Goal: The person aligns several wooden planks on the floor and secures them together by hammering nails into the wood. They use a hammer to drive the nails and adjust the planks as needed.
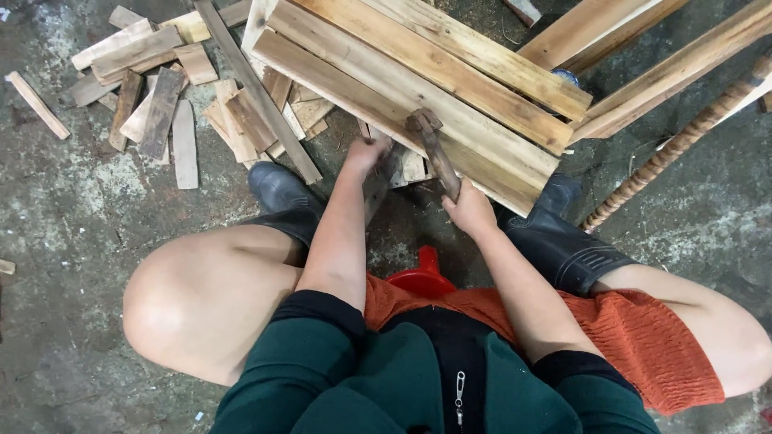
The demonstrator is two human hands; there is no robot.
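Note:
A slatted wooden panel (418,72) made of pale planks lies tilted on the floor in front of me. My right hand (469,210) grips the wooden handle of a rusty hammer (430,137), whose head rests on the panel's near plank. My left hand (366,153) is closed at the panel's near edge, fingers pinched on something too small to make out. I sit low with my knees apart, both feet in dark boots (277,189) beside the panel.
Several short wood offcuts (161,104) lie piled on the concrete floor at the upper left, with a long thin strip (257,92) across them. More long planks (667,64) and a turned wooden pole (683,141) lean at the right. A red stool (424,277) shows beneath me.

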